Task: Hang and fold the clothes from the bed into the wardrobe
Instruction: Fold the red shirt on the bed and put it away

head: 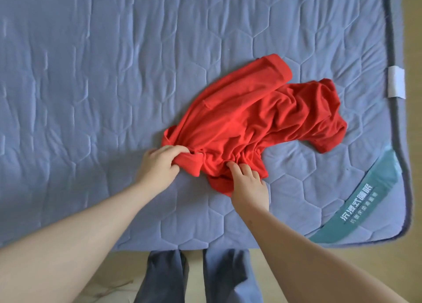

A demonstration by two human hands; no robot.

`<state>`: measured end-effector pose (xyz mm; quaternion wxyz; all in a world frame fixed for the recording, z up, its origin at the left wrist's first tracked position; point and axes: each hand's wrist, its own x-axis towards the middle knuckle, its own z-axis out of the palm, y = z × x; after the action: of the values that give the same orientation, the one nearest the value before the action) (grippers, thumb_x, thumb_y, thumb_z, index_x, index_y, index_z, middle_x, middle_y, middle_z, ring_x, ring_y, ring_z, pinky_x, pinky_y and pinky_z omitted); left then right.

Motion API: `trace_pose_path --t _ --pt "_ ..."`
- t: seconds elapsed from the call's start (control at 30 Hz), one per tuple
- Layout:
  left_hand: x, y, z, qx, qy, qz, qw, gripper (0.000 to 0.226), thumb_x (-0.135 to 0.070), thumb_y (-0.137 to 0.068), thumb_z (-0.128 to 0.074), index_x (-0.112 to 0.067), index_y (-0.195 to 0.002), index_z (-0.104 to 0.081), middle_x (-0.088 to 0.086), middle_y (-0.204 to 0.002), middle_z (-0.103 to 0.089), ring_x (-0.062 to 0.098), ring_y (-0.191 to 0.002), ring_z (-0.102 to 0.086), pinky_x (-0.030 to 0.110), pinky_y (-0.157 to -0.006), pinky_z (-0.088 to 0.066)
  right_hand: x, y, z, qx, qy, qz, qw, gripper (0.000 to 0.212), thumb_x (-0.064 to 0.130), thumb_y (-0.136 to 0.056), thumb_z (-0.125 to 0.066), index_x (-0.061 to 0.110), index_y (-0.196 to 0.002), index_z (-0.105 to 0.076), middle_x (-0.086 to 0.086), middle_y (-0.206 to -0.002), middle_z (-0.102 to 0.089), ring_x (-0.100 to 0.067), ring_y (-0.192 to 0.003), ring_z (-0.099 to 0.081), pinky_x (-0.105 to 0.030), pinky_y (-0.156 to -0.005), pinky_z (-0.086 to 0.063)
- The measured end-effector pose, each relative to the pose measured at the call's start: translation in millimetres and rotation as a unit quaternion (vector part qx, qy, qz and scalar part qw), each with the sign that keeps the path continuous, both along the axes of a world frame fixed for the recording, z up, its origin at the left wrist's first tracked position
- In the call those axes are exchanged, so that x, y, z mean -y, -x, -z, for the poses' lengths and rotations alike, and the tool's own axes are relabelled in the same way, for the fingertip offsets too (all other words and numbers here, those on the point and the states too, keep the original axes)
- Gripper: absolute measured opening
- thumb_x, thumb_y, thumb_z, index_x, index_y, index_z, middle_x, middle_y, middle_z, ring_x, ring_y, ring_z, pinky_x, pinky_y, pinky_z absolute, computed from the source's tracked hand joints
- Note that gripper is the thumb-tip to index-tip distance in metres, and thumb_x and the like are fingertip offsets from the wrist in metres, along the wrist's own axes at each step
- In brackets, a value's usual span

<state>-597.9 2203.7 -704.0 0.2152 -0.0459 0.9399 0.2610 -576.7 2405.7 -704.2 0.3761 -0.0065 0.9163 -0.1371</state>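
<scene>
A crumpled red shirt (246, 118) lies on a bed (114, 74), spreading away from both hands and off to the right. The left hand (159, 165) has its fingers curled around a rolled edge at the near left of the shirt. The right hand (250, 184), just beside it, has bent fingertips dug into the bunched cloth and seems to pinch the gathers. The thumb's hold is not clear.

The shirt looks like thin, soft knit, matte and heavily creased, with no stiffness. It should be light and floppy, draping and sliding out of shape when lifted. Shoulder seams or the hem corners would probably give the surest hold for spreading it flat. A cuffed sleeve (274, 72) points away beyond the right hand.

The bed cover is pale blue, quilted in stitched hexagons, slightly puckered and bound with a darker edge. A teal printed band (360, 207) crosses its corner to the right of the right hand.
</scene>
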Motion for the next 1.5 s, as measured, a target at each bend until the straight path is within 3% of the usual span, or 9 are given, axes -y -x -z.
trace_pose_path --t 0.17,0.37,0.5,0.63,0.7,0.83,1.03,1.27,1.5 --pt "-0.1 17.5 -33.3 0.017 -0.118 -0.134 0.984 0.028 -0.005 -0.085 -0.058 -0.016 -0.11 -0.063 0.002 -0.094 -0.067 0.018 -0.087 -0.059 0.023 -0.074 -0.041 6.3 5.7 -18.5 -0.052 0.104 0.223 0.968 0.054 0.009 -0.078 -0.056 0.017 -0.13 -0.047 -0.004 -0.129 -0.05 -0.027 -0.119 -0.045 -0.037 -0.095 -0.039" --pt "-10.2 13.4 -82.1 0.008 -0.193 -0.053 0.98 0.036 0.001 -0.073 -0.052 -0.016 -0.102 -0.067 -0.011 -0.094 -0.062 -0.006 -0.085 -0.051 -0.003 -0.073 -0.033 53.3 16.2 -72.1 -0.069 0.264 0.174 0.946 0.073 0.051 -0.06 -0.059 0.025 -0.128 -0.05 0.006 -0.126 -0.053 -0.016 -0.113 -0.046 -0.033 -0.097 -0.035" --pt "2.4 6.0 -102.3 -0.085 -0.201 0.001 0.976 0.041 -0.009 -0.066 -0.049 -0.031 -0.1 -0.058 -0.007 -0.093 -0.056 0.004 -0.088 -0.052 0.009 -0.077 -0.038 60.3 22.5 -95.8 -0.106 0.249 0.248 0.93 0.047 0.015 -0.065 -0.044 0.026 -0.107 -0.063 0.006 -0.103 -0.064 -0.018 -0.1 -0.054 -0.026 -0.089 -0.041" --pt "27.0 3.4 -97.3 -0.16 -0.004 0.009 0.987 0.045 0.012 -0.056 -0.063 -0.014 -0.093 -0.068 0.006 -0.089 -0.06 0.023 -0.08 -0.059 0.026 -0.06 -0.043 62.1 16.0 -115.6 -0.135 0.24 0.3 0.914 0.061 -0.014 -0.066 -0.04 0.012 -0.116 -0.063 0.002 -0.107 -0.061 -0.015 -0.104 -0.053 -0.006 -0.088 -0.033" --pt "34.7 3.1 -95.5 -0.181 0.016 -0.031 0.983 0.046 0.018 -0.05 -0.064 -0.011 -0.085 -0.071 0.008 -0.084 -0.063 0.029 -0.077 -0.061 0.024 -0.065 -0.04 64.1 9.0 -125.7 -0.18 0.241 0.299 0.906 0.062 -0.009 -0.063 -0.038 0.009 -0.118 -0.062 0.002 -0.108 -0.061 -0.022 -0.109 -0.054 -0.018 -0.095 -0.036" --pt "30.0 8.3 -116.9 -0.146 -0.163 -0.218 0.951 0.051 0.021 -0.06 -0.045 -0.017 -0.084 -0.067 -0.007 -0.087 -0.065 0.012 -0.084 -0.058 0.013 -0.08 -0.041 61.8 5.0 -136.4 -0.28 0.179 0.276 0.902 0.069 0.001 -0.056 -0.033 0.01 -0.119 -0.063 -0.006 -0.113 -0.065 -0.031 -0.105 -0.052 -0.037 -0.093 -0.038" --pt "32.1 9.9 -167.6 -0.095 -0.284 -0.381 0.875 0.048 0.013 -0.078 -0.038 -0.03 -0.074 -0.058 -0.015 -0.077 -0.061 0.003 -0.075 -0.055 0.024 -0.073 -0.042 55.7 10.6 -160.8 -0.333 0.158 0.34 0.865 0.059 -0.004 -0.061 -0.033 0.004 -0.11 -0.065 -0.016 -0.116 -0.054 -0.032 -0.106 -0.048 -0.012 -0.085 -0.024" --pt "49.8 9.8 -245.9 -0.203 -0.293 -0.449 0.819 0.034 -0.001 -0.082 -0.052 -0.032 -0.069 -0.056 -0.018 -0.066 -0.058 -0.012 -0.058 -0.052 0.009 -0.062 -0.04 54.9 22.2 -240.4 -0.277 0.244 0.47 0.802 0.034 -0.001 -0.085 -0.042 0.017 -0.111 -0.056 0.013 -0.072 -0.051 -0.007 -0.064 -0.048 -0.024 -0.057 -0.028" --pt "57.7 -2.2 -336.8 -0.213 -0.328 -0.438 0.809 0.027 -0.011 -0.092 -0.047 -0.034 -0.083 -0.059 -0.014 -0.087 -0.061 0.009 -0.085 -0.053 0.022 -0.076 -0.04 56.7 10.6 -321.7 -0.286 0.255 0.485 0.786 0.031 0.005 -0.087 -0.042 0.016 -0.11 -0.06 0.0 -0.091 -0.059 -0.02 -0.087 -0.053 -0.023 -0.073 -0.032"
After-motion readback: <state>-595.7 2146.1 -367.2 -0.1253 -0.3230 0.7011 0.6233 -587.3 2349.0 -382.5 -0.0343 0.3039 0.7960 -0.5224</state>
